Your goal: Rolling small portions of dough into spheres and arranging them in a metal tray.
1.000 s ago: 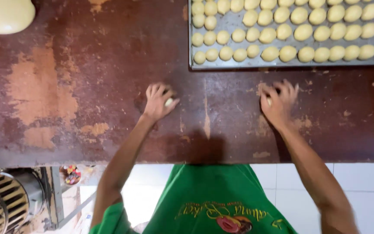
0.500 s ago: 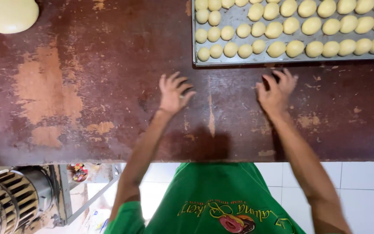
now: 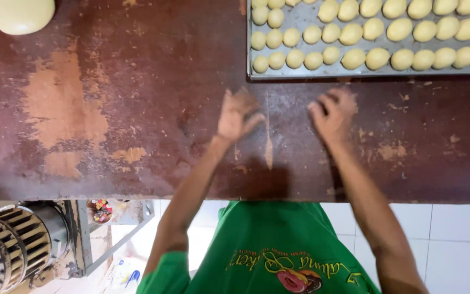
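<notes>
My left hand lies palm down on the worn brown table, fingers apart and blurred by motion, just below the near left corner of a metal tray. My right hand rests palm down a hand's width to its right, fingers slightly curled. Nothing shows in either hand; whatever is under the palms is hidden. The tray holds several rows of pale dough balls.
A large lump of pale dough sits at the table's far left corner. A metal machine with a slotted drum stands below the table's near edge at the left. White floor tiles show at the right.
My left hand has slid right, closer to the tray's corner, and its widely spread fingers have drawn together. My right hand has shifted slightly left. Both stay on the table.
</notes>
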